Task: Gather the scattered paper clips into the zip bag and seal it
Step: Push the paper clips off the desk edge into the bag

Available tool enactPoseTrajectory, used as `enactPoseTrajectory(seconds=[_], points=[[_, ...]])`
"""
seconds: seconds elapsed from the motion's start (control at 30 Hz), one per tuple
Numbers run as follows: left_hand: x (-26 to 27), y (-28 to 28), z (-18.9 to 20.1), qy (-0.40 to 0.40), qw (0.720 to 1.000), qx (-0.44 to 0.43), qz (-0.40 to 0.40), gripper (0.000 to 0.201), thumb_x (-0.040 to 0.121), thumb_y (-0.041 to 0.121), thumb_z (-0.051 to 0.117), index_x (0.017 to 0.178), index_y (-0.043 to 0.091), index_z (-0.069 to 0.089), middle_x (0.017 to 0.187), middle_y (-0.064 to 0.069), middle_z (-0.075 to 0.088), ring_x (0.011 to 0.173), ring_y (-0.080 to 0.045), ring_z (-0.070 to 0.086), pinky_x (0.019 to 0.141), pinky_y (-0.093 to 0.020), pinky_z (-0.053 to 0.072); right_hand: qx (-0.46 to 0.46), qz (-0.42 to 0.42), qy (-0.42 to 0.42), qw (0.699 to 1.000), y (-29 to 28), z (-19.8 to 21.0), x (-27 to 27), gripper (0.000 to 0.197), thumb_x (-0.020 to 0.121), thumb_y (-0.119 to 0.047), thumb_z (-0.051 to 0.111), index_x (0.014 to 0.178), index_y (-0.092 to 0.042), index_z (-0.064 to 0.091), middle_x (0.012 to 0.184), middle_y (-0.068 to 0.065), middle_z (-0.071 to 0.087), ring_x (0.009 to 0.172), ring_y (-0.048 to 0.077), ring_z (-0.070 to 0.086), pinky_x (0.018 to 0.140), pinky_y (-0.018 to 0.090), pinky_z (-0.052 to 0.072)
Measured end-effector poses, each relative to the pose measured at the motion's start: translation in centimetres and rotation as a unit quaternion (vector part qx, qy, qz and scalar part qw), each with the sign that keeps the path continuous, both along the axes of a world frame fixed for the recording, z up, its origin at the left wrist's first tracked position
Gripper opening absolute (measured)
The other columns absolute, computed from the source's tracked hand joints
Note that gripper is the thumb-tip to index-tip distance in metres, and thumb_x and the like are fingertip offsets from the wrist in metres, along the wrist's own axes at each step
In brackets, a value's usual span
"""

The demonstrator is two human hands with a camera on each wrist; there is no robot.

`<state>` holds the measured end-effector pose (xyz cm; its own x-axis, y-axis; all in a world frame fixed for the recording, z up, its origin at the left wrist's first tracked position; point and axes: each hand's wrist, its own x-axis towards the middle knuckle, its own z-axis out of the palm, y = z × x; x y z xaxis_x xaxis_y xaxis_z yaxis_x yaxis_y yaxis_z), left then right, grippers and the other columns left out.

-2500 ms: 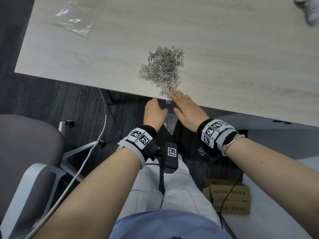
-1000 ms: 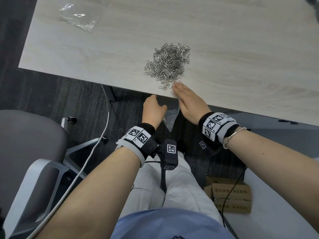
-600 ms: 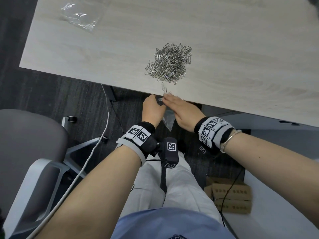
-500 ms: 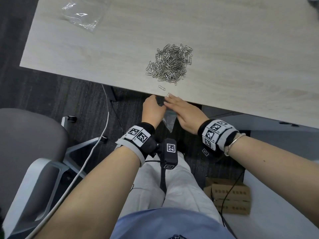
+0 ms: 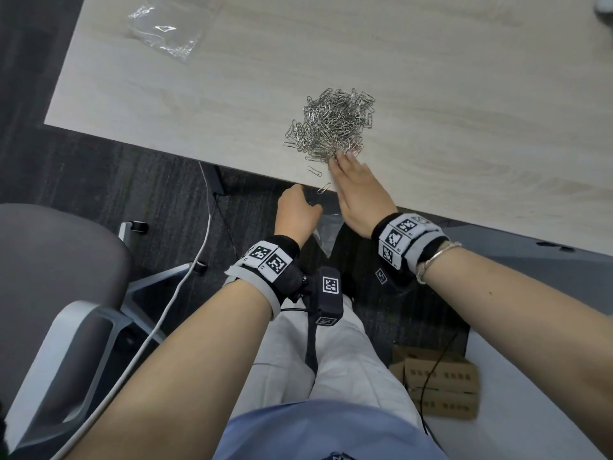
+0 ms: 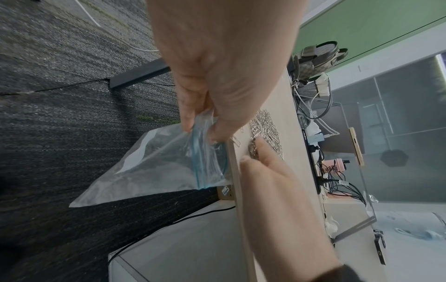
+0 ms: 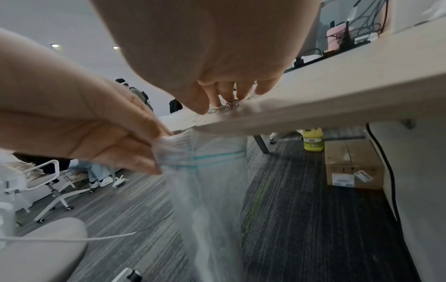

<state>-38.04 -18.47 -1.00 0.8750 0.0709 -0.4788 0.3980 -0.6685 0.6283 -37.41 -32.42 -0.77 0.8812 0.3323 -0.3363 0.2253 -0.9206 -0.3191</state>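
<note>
Most paper clips (image 5: 331, 122) remain on the bench (image 5: 464, 94); the left hand (image 5: 297, 212) pinches the unsealed zip bag (image 6: 169, 164) below its edge, the flat-fingered right hand (image 5: 360, 190) touching the pile.

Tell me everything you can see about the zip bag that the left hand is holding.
The zip bag is clear, thin, wrinkled plastic with a blue zip strip near its mouth. It hangs below the table edge, its mouth open and up against that edge, body drooping toward the carpet. The left hand pinches its rim at one side. Nothing inside is clear to see.
</note>
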Motion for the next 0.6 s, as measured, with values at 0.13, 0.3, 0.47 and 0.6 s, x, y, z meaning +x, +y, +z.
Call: enactPoseTrajectory(seconds=[0.13, 0.3, 0.47, 0.6], points=[[0.0, 0.0, -0.1, 0.0, 1.0, 0.0, 0.0, 0.023, 0.082, 0.009, 0.061, 0.102, -0.002, 0.059, 0.102, -0.01, 0.064, 0.087, -0.014, 0.052, 0.063, -0.014, 0.031, 0.008, 0.042, -0.006, 0.999, -0.2, -0.3, -2.0, 0.057, 0.095, -0.011, 0.034, 0.148, -0.01, 0.014, 0.158, 0.01, 0.006, 0.146, 0.024, -0.001, 0.118, 0.038, -0.003], [0.0, 0.0, 0.0, 0.001, 1.0, -0.002, -0.003, 0.023, 0.082, 0.008, 0.059, 0.103, -0.001, 0.059, 0.106, -0.012, 0.064, 0.097, -0.024, 0.059, 0.072, -0.021, 0.036, 0.038, -0.012, -0.038, 0.998, -0.9, -0.1, -1.1, 0.054, 0.096, -0.01, 0.032, 0.148, -0.008, 0.016, 0.158, 0.011, 0.008, 0.146, 0.024, 0.001, 0.117, 0.036, -0.004], [-0.1, -0.1, 0.1, -0.002, 1.0, 0.001, 0.004, 0.023, 0.082, 0.008, 0.059, 0.103, -0.001, 0.059, 0.108, -0.015, 0.064, 0.101, -0.026, 0.058, 0.074, -0.024, 0.037, 0.02, -0.016, 0.017, 1.0, -0.8, -0.6, -2.0, 0.059, 0.097, -0.014, 0.03, 0.148, -0.009, 0.002, 0.158, 0.01, -0.001, 0.146, 0.02, -0.003, 0.118, 0.033, -0.003], [-0.2, -0.1, 0.0, -0.009, 1.0, 0.002, 0.012, 0.021, 0.083, 0.009, 0.06, 0.102, 0.001, 0.06, 0.106, -0.013, 0.065, 0.088, -0.013, 0.053, 0.067, -0.015, 0.033, 0.051, 0.04, 0.024, 0.998, -0.5, -0.3, -3.7, 0.056, 0.097, -0.012, 0.029, 0.148, -0.008, 0.008, 0.158, 0.009, 0.005, 0.146, 0.021, 0.001, 0.116, 0.031, -0.005]])
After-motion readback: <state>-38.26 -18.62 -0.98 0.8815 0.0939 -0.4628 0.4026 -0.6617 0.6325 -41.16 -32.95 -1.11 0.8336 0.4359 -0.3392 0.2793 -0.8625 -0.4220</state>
